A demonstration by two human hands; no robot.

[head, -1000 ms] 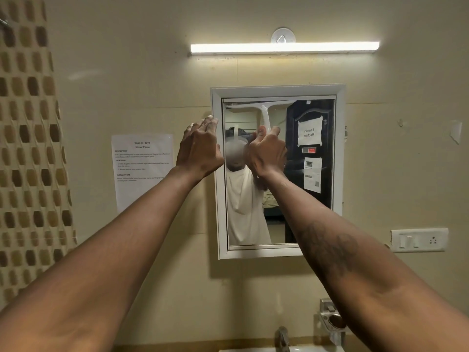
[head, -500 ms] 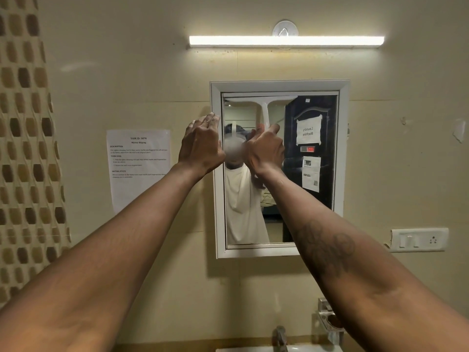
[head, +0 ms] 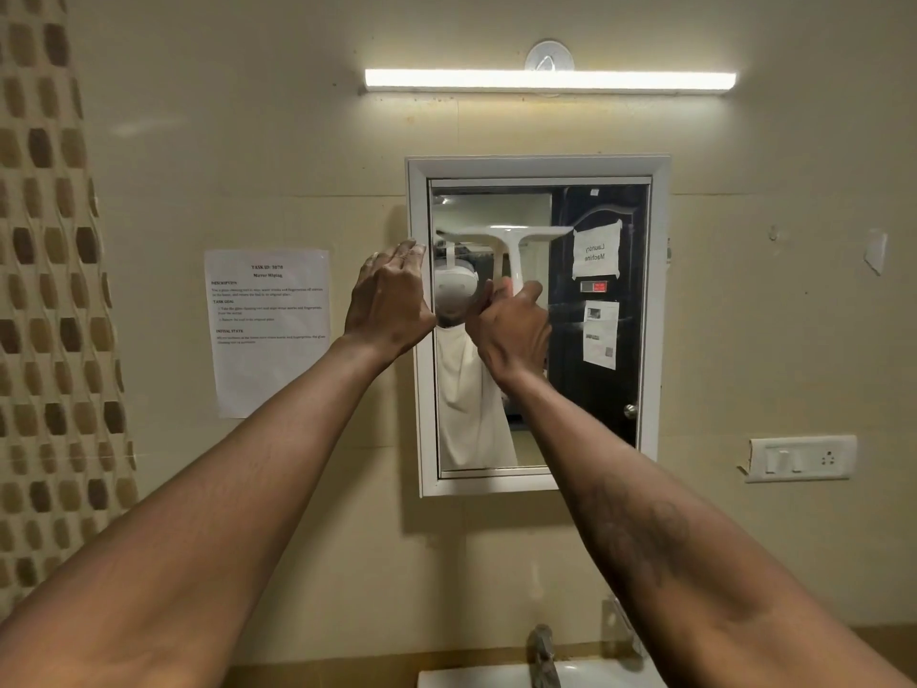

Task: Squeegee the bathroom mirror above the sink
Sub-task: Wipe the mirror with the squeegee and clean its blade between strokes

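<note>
A white-framed mirror (head: 536, 167) hangs on the beige wall. My right hand (head: 513, 330) grips the handle of a white squeegee (head: 506, 240), whose blade lies level across the left and middle of the glass, a little below the top. My left hand (head: 389, 302) rests on the mirror's left frame edge with the fingers fairly straight. The glass reflects a person in a white top and a dark door with paper notices.
A lit tube light (head: 550, 80) runs above the mirror. A printed task sheet (head: 268, 335) is taped left of it. A switch plate (head: 801, 458) sits at the lower right. Below are a tap (head: 543, 652) and the sink rim (head: 476, 677).
The squeegee blade has slid down from the mirror's top edge, and my right hand came down with it. My left hand stays on the frame's left edge.
</note>
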